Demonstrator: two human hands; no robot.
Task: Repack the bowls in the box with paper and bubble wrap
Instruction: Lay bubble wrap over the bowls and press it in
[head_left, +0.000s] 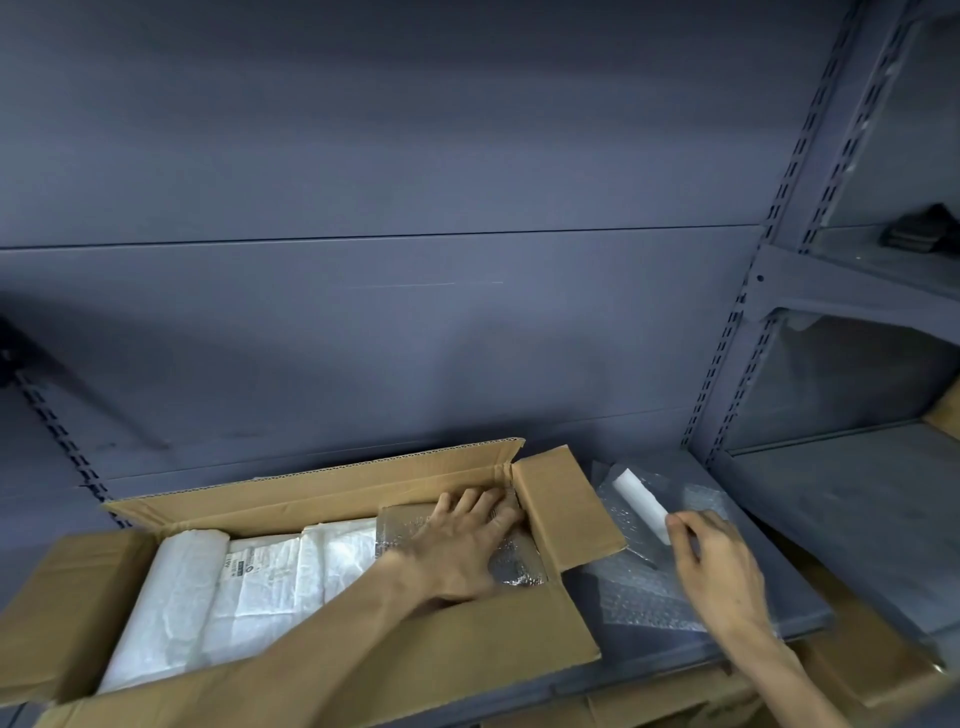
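- Left hand (462, 545), palm flat, presses a silvery bubble-wrapped bundle (514, 558) into the brown cardboard box (467, 644).
- Right hand (719, 566), grip loose, reaches the white paper roll (641, 506); next likely lifting it across.

box (457, 660) — matt corrugated cardboard | wrapping (260, 582) — crinkled white paper | shelf (727, 639) — probably painted metal

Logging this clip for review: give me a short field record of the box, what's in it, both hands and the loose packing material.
box: open cardboard, flaps out, on grey shelf
contents: white paper bundles at left and middle, bubble-wrapped item at right end
left hand: inside box, flat on the bubble-wrapped item
right hand: outside box, fingers at the white roll
loose material: bubble wrap sheet on shelf, under the white roll
bowls: none visible bare
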